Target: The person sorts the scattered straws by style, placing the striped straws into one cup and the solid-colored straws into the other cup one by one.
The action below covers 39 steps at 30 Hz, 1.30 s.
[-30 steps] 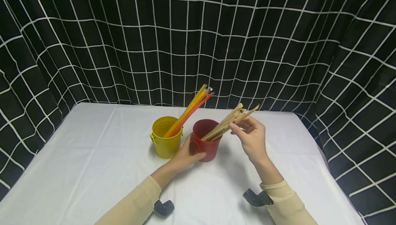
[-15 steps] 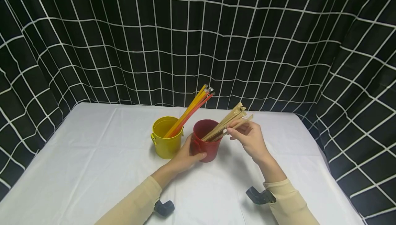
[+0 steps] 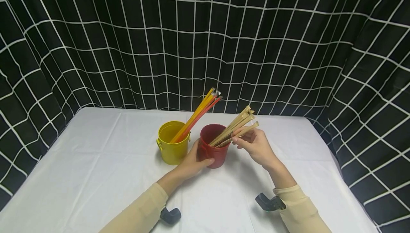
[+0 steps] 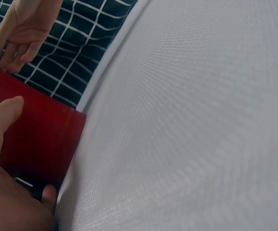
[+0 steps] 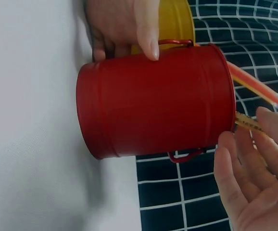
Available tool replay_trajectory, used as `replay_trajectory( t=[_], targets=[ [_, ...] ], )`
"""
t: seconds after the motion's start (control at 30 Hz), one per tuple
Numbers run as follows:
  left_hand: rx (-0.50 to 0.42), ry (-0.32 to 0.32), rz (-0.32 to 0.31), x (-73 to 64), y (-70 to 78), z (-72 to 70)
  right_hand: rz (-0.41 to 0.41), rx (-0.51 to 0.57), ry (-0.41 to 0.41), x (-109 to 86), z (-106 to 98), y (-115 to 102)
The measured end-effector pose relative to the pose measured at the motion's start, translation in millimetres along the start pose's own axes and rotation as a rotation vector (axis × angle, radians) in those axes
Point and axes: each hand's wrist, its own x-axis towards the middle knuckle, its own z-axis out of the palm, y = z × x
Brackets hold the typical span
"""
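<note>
My left hand (image 3: 189, 163) grips the side of a red metal bucket (image 3: 218, 158), thumb across its front. Several thin tan paper-wrapped sticks with dark print (image 3: 239, 119) lean out of it to the right. At the right rim, my right hand (image 3: 255, 146) pinches one such stick (image 3: 251, 127) between thumb and fingers, its lower end inside the bucket. The right wrist view shows the bucket's wall (image 5: 153, 106) and the right fingertips (image 5: 225, 139) close at its rim. In the left wrist view, the left thumb (image 4: 9, 113) lies against the red wall.
Left of the red bucket stands a yellow bucket (image 3: 173, 155), with several yellow and orange sticks in clear wrap (image 3: 196, 117) leaning right. A white cloth (image 3: 105, 176) covers the table. Behind and at both sides hangs a black curtain with white grid lines (image 3: 179, 40).
My right hand has moved left and slightly down toward the red bucket, the pinched stick sinking lower beside the bundle. The left hand and both buckets have stayed in place.
</note>
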Motion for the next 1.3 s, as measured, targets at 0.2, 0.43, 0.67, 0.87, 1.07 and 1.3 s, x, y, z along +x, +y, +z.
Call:
replay_trajectory(
  t=[0.2,0.43,0.67,0.87,1.07,1.3],
  targets=[
    [0.011,-0.003,0.013,-1.4,1.8,-0.3,0.003,-0.017,-0.004,0.3,1,0],
    [0.006,0.002,-0.003,-0.4,1.7,0.1,0.002,-0.035,-0.011,0.1,-1,-1],
    [0.005,0.008,-0.010,1.3,0.1,0.1,-0.004,-0.051,-0.013,0.1,-2,-1],
    [0.013,-0.001,-0.021,-1.3,2.4,-1.8,-0.001,-0.095,-0.042,0.0,-5,-1],
    [0.014,-0.024,-0.052,-3.6,4.5,-7.7,0.002,-0.191,-0.110,-0.6,-11,-3],
    [0.030,-0.046,-0.023,-4.0,10.2,-12.3,0.010,-0.242,-0.201,-3.9,-26,-8]
  ],
)
